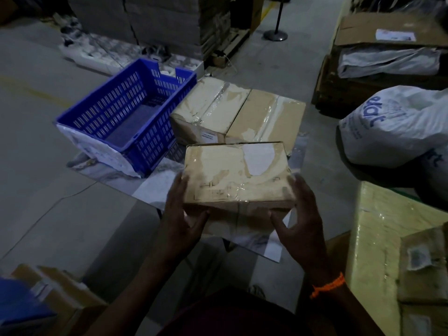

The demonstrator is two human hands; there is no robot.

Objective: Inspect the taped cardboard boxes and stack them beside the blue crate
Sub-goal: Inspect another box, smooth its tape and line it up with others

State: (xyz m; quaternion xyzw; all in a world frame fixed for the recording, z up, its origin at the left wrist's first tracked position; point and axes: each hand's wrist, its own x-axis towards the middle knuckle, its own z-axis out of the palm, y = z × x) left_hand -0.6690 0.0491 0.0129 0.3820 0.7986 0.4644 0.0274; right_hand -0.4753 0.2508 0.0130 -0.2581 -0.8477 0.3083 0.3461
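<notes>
I hold a taped cardboard box (236,174) in the air between both hands. My left hand (180,214) grips its left side with the thumb on the near face. My right hand (299,215) grips its right side in the same way. The box top carries clear tape and a torn white label. Just beyond it, two taped cardboard boxes (238,113) sit side by side on a low surface. To their left stands the blue crate (126,115), slotted plastic with nothing inside.
A white printed sack (397,127) lies at the right. A large yellowish wrapped box (378,238) with smaller boxes stands at the near right. A cardboard box (55,294) is at the near left. Stacked cartons on a pallet (164,20) fill the back.
</notes>
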